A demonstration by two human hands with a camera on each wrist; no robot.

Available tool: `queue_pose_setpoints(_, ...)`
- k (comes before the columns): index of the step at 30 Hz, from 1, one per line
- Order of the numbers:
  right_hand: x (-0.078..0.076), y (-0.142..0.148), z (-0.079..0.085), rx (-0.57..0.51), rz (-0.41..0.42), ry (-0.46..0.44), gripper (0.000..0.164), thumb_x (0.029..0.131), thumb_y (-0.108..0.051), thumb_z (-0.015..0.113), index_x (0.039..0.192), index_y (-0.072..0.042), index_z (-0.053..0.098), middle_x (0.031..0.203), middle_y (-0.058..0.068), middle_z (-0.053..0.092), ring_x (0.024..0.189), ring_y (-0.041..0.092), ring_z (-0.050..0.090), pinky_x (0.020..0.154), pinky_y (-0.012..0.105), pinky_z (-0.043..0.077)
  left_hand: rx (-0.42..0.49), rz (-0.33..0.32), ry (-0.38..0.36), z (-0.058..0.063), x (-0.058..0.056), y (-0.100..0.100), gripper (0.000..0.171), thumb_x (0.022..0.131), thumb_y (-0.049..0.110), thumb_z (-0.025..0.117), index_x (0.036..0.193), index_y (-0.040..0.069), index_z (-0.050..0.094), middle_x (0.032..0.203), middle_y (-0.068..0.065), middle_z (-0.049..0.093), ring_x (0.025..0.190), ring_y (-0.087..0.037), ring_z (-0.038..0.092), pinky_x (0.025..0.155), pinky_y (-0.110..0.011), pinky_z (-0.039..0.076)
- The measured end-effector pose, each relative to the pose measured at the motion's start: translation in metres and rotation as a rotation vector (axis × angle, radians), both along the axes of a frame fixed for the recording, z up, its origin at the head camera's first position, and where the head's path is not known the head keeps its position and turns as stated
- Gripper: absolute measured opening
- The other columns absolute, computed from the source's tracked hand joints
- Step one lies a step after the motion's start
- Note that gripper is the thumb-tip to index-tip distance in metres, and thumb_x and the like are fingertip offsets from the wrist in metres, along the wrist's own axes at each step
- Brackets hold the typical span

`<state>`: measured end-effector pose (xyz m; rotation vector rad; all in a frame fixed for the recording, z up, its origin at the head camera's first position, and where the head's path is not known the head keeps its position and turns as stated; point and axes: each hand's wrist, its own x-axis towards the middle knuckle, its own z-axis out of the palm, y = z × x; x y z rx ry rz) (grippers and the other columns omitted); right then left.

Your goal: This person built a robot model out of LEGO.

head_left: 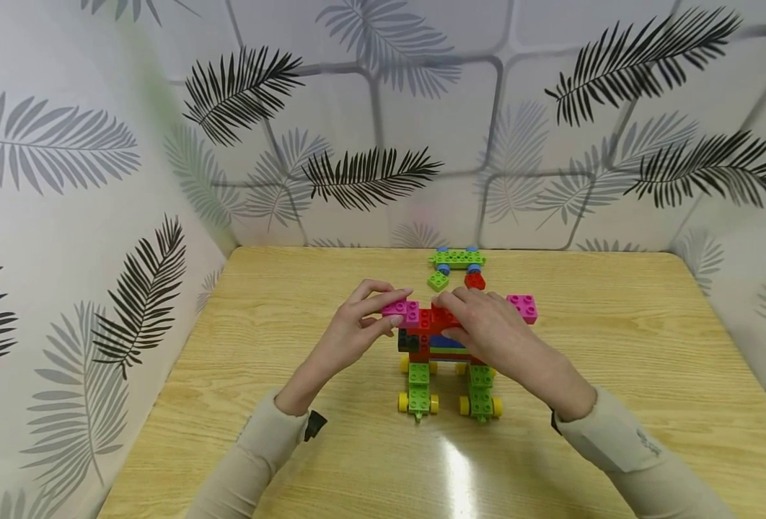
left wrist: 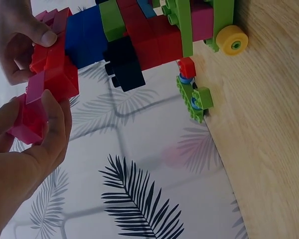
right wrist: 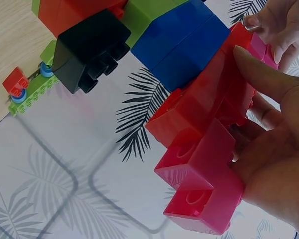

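A toy-brick model stands mid-table on two green wheeled bases with yellow wheels. Its body has blue bricks, a black brick and a top row of red bricks. With thumb and fingers, my left hand pinches the pink bricks at the row's left end. My right hand grips the red row from above and hides part of it. Stepped pink bricks jut from the right end, beside that hand.
Behind the model, near the table's back edge, lies a green wheeled base with blue wheels. A loose-looking green brick and a red brick sit just in front of it. Leaf-patterned walls border the wooden table.
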<state>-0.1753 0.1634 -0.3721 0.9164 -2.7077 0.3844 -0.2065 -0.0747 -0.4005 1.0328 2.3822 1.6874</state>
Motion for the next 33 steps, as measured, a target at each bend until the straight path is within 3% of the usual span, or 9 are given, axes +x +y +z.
queue_pose_setpoints(21,0.0015,-0.0027,0.0015,0.042,-0.005,0.011,0.041,0.080,-0.019,0.080,0.114,-0.006,0.061,0.098,0.008,0.066,0.086,0.024,0.063,0.072,0.041,0.054,0.011,0.017,0.025,-0.0004,0.0021,0.0032,0.038,0.092,-0.001,0.060,0.130,-0.003,0.058,0.124,-0.017,0.044,0.092,-0.025,0.056,0.072,-0.025,0.054)
queue_pose_setpoints(28,0.0016,-0.0024,0.0010,0.026,0.000,0.019,0.042,0.078,-0.019,0.081,0.113,-0.006,0.061,0.097,0.008,0.065,0.085,0.024,0.063,0.071,0.041,0.054,-0.012,0.029,0.041,-0.0028,0.0013,0.0028,0.038,0.093,0.004,0.060,0.131,0.003,0.059,0.123,-0.013,0.045,0.091,-0.022,0.056,0.072,-0.022,0.053)
queue_pose_setpoints(33,0.0020,-0.0028,0.0013,0.018,-0.002,0.014,0.042,0.079,-0.019,0.081,0.113,-0.006,0.061,0.098,0.008,0.065,0.087,0.024,0.062,0.072,0.042,0.053,-0.067,0.043,0.088,-0.0043,0.0005,0.0016,0.038,0.094,0.009,0.061,0.132,0.008,0.059,0.124,-0.009,0.047,0.101,-0.021,0.055,0.078,-0.028,0.054)
